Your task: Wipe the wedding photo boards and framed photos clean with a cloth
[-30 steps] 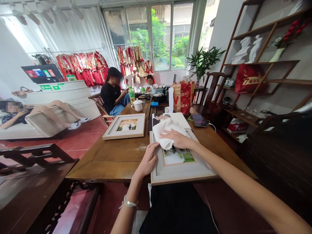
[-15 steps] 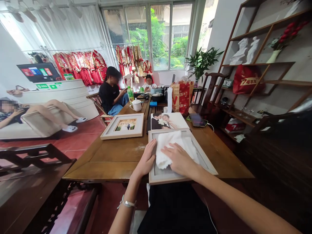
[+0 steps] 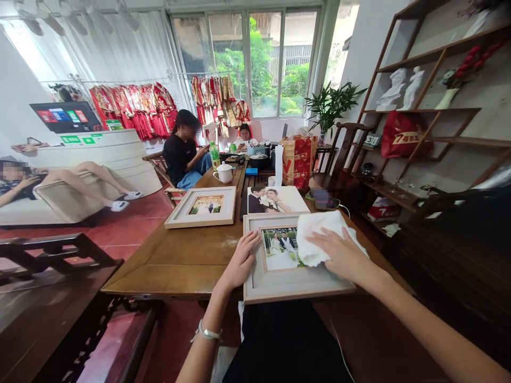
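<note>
A pale wooden picture frame (image 3: 255,290) lies flat at the table's near edge, its grey-white mat around a photo (image 3: 277,255) of a couple outdoors. Along the frame's left side rests my left hand (image 3: 240,260), open, fingers stretched over the rim. My right hand (image 3: 339,252) has a white cloth (image 3: 319,226) under its fingers, pressed on the frame's right part. The cloth hides the photo's right edge and the frame's upper right corner. Just behind lies a large print (image 3: 289,198) of a couple. A second framed photo (image 3: 179,213) is to the left.
On the wooden table (image 3: 167,266) stand a white lidded teapot (image 3: 224,172), a green-labelled bottle (image 3: 214,157), a red paper bag (image 3: 299,165) and a phone (image 3: 325,198) with a cable. One person (image 3: 181,146) sits at the table's left; another lies on a sofa (image 3: 67,197).
My right hand has moved right with the white cloth, from the frame's middle to its right side, uncovering the couple's photo. My left hand stays on the frame's left side.
</note>
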### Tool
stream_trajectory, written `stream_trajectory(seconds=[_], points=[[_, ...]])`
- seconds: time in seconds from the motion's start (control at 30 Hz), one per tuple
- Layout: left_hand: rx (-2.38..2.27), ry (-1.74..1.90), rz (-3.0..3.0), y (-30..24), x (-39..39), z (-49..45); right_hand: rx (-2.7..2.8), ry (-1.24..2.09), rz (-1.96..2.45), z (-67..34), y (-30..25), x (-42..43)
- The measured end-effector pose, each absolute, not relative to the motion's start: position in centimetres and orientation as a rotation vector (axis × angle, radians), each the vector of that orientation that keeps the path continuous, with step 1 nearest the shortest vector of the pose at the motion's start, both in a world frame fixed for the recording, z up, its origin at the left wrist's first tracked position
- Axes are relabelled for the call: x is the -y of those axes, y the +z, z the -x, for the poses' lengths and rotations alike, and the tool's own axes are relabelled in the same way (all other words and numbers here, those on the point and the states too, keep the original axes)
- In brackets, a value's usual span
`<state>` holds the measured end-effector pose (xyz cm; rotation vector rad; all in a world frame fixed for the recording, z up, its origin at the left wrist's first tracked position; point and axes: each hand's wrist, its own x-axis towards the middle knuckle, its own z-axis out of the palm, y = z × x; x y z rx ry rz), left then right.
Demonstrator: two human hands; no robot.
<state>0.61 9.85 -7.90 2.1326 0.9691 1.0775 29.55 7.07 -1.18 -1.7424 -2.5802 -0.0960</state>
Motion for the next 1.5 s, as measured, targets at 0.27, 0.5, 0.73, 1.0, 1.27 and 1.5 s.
stream_trajectory(seconds=[0.27,0.5,0.73,1.0,1.27,1.5], points=[[-0.993,1.066,-2.094,-7.6,-9.6,-0.7,2.515,-0.050,1.687,-29.2,-2.5,-12.6],[-0.983,1.109,-2.061,-7.9,-9.7,-0.7,2.735,0.132,1.506,-28.5,-0.5,-4.3],[-0.975,1.121,-2.057,-7.8,-9.6,-0.8,2.713,0.356,1.685,-28.8,1.7,-1.2],[-0.960,1.163,-2.055,-7.9,-9.7,-0.8,2.570,0.319,1.456,-20.2,-2.3,-2.9],[-0.950,1.162,-2.069,-8.0,-9.7,-0.8,2.731,0.595,1.153,-23.1,0.4,0.8],[-0.953,1.102,-2.084,-7.7,-9.6,-0.7,2.579,0.447,1.663,-30.5,0.1,-1.6]])
